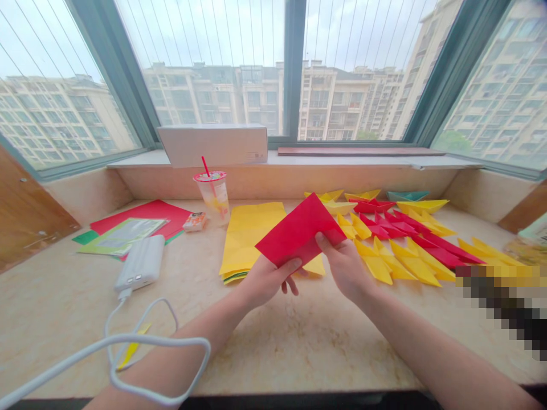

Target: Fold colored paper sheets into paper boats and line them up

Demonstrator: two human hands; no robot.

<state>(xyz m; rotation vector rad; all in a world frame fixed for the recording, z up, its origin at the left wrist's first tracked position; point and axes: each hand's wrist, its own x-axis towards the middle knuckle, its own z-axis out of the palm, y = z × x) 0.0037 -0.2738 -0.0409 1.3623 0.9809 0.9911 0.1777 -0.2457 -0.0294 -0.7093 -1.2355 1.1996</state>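
Note:
A red sheet of folded paper [299, 230] is held up tilted above the counter, gripped by both hands. My left hand [269, 279] pinches its lower left edge, thumb on top and the other fingers underneath. At the right edge, my right hand [344, 259] presses its thumb on the paper, with its fingers hidden behind. Below and behind the held paper lies a stack of yellow paper [250, 230] with green showing at its lower edge. To the right sit rows of folded paper boats, among them yellow ones [380, 259], red ones [384, 225] and a teal one [408, 196].
A plastic cup with a red straw [217, 196] stands beside a small orange-and-white packet [195, 222]. Farther left are red sheets [171, 213], a clear-and-green packet [128, 236] and a white power bank [141, 262]. Its white cable [158, 340] loops across the front left. A white box [213, 145] rests on the sill.

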